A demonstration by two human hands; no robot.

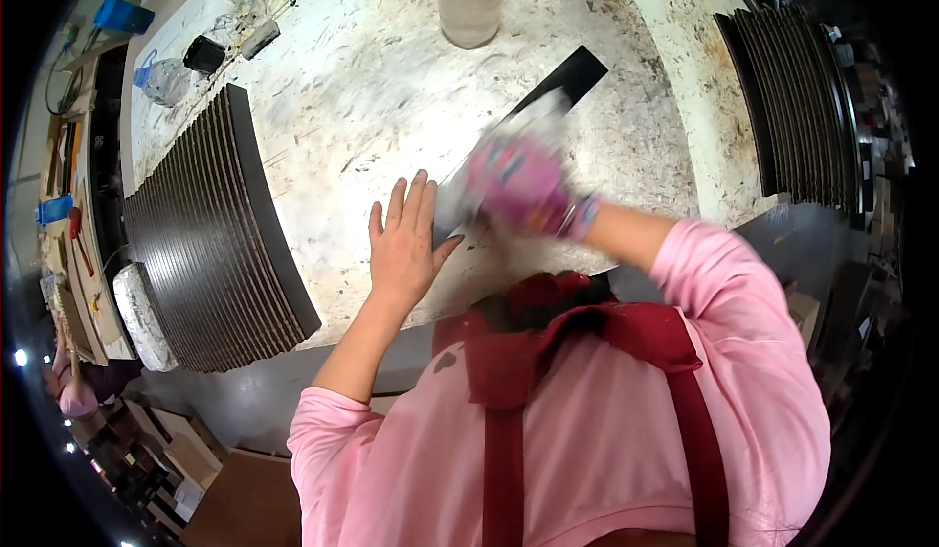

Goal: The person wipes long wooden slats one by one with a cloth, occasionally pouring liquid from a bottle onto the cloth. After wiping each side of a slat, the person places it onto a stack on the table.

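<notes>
A flat black strip (584,69) lies slantwise on the stained white table, its far end pointing up and right. My right hand (523,183), in a pink patterned glove, is over the middle of the strip and smeared by motion. Bunched under its fingers is a whitish cloth (550,107), pressed along the strip and also blurred. My bare left hand (403,244) lies with fingers stretched out flat, its thumb side against the near end of the strip. The strip's middle is hidden by the glove and cloth.
A tall stack of dark strips (210,244) sits at the left, beside a white block (144,314). Another dark stack (794,107) stands at the right. A cloudy bottle (470,4) is at the back, with a black cup (203,55) and a clear plastic bottle (166,81) at far left.
</notes>
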